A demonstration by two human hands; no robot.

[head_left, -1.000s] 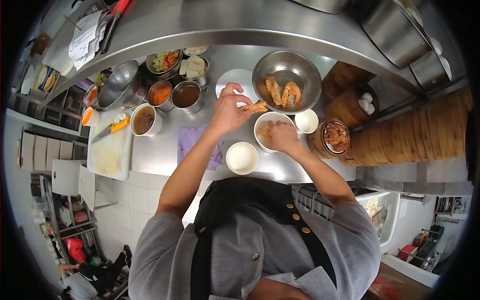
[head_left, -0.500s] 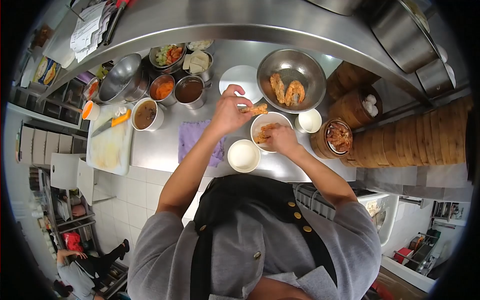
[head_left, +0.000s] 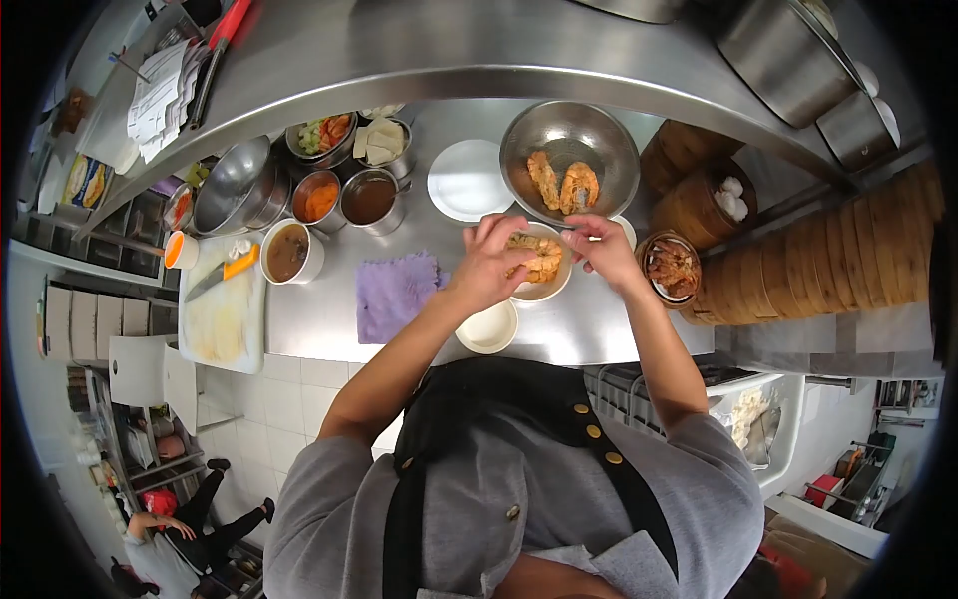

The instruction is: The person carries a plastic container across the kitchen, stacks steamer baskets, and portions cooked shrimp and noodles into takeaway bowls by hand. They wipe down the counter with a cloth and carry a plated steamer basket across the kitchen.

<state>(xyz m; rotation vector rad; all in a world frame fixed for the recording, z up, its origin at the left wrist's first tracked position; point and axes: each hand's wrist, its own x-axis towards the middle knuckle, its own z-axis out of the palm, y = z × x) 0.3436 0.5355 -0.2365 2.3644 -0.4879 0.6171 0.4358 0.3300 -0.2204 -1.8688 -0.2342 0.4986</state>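
A white bowl (head_left: pixel 544 292) in front of me holds an orange-brown, crinkled fried piece (head_left: pixel 542 262), exact kind unclear. At the bowl's left side my left hand (head_left: pixel 489 265) is closed on this piece, thumb against it. My right hand (head_left: pixel 603 248) is at the right rim, thumb and fingers pinched together; a thin dark edge shows at its fingertips, too small to name. Behind stands a metal bowl (head_left: pixel 619 150) with two similar fried pieces (head_left: pixel 579 188). A second white bowl (head_left: pixel 487 329) is nearer me, and another white cup (head_left: pixel 627 232) is partly hidden by my right hand.
Left are a purple cloth (head_left: pixel 384 309), a cutting board (head_left: pixel 222 324) with a knife (head_left: pixel 239 264), and a soup tub (head_left: pixel 292 253). A white plate (head_left: pixel 467 182) lies behind. Bamboo steamers (head_left: pixel 798 270) line the right. A metal shelf (head_left: pixel 449 75) overhangs the counter.
My left hand has come down and right with its fried piece to the white bowl. My right hand has lifted from inside the bowl to its right rim.
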